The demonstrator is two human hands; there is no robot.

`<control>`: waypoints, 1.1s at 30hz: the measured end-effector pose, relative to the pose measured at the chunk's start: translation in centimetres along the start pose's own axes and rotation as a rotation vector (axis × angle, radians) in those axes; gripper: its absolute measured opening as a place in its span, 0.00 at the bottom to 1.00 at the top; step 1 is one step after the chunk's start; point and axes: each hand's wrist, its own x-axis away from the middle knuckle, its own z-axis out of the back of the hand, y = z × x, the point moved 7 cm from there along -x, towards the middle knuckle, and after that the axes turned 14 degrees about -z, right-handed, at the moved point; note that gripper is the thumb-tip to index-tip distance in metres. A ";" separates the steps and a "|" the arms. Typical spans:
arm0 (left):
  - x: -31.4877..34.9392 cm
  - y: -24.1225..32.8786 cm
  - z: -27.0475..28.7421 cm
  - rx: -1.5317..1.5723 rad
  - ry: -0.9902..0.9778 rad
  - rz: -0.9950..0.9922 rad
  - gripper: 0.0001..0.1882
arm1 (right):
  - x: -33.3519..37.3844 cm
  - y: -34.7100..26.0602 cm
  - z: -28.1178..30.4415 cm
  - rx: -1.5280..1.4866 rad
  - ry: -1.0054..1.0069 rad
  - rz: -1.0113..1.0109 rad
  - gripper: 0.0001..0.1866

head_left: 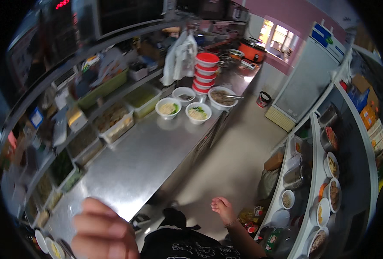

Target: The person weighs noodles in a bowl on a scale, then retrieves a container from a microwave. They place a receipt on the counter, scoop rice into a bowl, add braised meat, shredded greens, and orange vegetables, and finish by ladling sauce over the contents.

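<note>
My left hand is raised close to view over the near end of the steel counter, slightly blurred. Its fingers are curled in; the palm side is hidden, and nothing sticks out of it. Over the floor to the right, my right hand hangs with loosely bent fingers and nothing visible in it. Both hands are apart from the dishes. Farther along the counter stand a bowl of noodles with greens and a second noodle bowl. Behind them are a smaller white bowl and a meat bowl with a utensil.
Red-lidded tubs are stacked behind the bowls, beside hanging white bags. Ingredient bins line the counter's left side. On the right, a shelf holds bowls and metal pots. A tall fridge and a bucket stand farther off.
</note>
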 end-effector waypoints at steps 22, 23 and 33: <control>24.7 -39.8 -54.8 0.611 -0.311 1.186 0.17 | -22.4 -24.1 43.0 -0.778 0.578 0.177 0.10; 25.5 -40.9 -56.8 0.584 -0.320 1.191 0.16 | -23.5 -23.6 45.7 -0.860 0.584 0.189 0.10; 32.0 -58.9 -69.2 0.174 -0.088 1.175 0.08 | -40.2 -47.5 61.4 -0.543 0.381 0.199 0.11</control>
